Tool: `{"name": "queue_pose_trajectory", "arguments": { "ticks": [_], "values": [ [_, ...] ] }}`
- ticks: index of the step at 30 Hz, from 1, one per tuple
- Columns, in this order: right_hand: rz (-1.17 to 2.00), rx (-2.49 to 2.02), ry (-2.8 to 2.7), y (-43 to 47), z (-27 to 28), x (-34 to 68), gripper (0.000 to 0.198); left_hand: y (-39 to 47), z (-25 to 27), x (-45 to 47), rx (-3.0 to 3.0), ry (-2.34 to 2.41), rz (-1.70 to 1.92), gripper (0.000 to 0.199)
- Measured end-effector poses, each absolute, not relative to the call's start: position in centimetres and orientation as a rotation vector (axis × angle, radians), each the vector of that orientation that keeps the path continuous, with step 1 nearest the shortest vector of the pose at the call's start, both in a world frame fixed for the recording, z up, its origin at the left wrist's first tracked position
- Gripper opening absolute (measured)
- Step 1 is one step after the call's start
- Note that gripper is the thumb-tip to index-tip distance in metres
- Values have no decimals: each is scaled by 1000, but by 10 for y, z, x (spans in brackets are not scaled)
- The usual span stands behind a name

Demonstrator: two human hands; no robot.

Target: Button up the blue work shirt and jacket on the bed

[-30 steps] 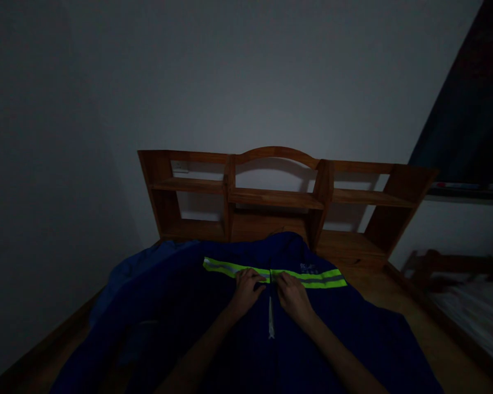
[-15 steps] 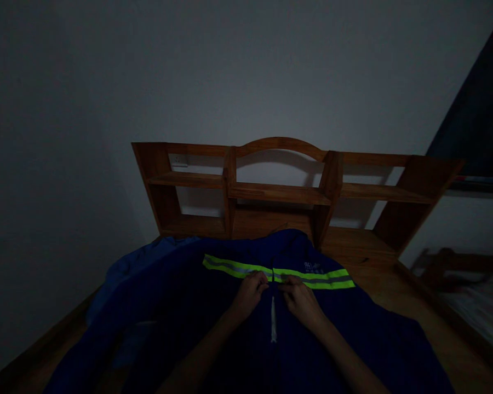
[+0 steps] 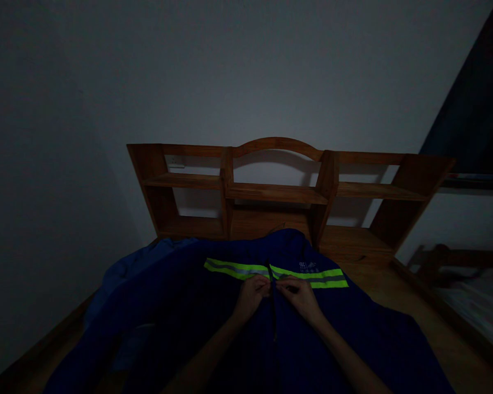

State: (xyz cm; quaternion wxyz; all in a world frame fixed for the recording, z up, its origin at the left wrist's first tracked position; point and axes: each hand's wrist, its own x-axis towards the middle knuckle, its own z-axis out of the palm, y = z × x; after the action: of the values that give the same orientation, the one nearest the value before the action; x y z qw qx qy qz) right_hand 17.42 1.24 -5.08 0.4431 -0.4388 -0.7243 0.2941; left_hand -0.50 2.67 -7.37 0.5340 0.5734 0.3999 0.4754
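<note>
A dark blue work jacket (image 3: pixel 324 328) lies spread out, front side up. A yellow-green and grey reflective stripe (image 3: pixel 328 278) crosses its chest, and a small pale print sits above the stripe on the right. Just below the stripe, my left hand (image 3: pixel 252 295) pinches the left front edge beside the centre opening. Facing it, my right hand (image 3: pixel 299 296) has its fingers closed on the right front edge. The fingertips of both hands nearly meet at the opening. In the dim light the fastening under the fingers cannot be made out.
Behind the jacket stands a wooden headboard shelf (image 3: pixel 277 191) against a grey wall (image 3: pixel 246 71). Lighter blue cloth (image 3: pixel 137 265) lies at the left. Wooden surface (image 3: pixel 378 284) shows at the right, with another wooden frame (image 3: pixel 464 257) beyond it.
My hands have come slightly closer together at the opening. The pale strip visible below them before now shows as a thin dark line. The view has shifted a little.
</note>
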Motion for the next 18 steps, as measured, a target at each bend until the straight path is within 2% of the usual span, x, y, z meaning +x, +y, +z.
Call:
{"name": "queue_pose_trajectory", "arguments": {
  "ticks": [18],
  "values": [
    [678,-1146,-1876,14,-54,169,12,9,-55,1,883,996,1071,43]
  ]
}}
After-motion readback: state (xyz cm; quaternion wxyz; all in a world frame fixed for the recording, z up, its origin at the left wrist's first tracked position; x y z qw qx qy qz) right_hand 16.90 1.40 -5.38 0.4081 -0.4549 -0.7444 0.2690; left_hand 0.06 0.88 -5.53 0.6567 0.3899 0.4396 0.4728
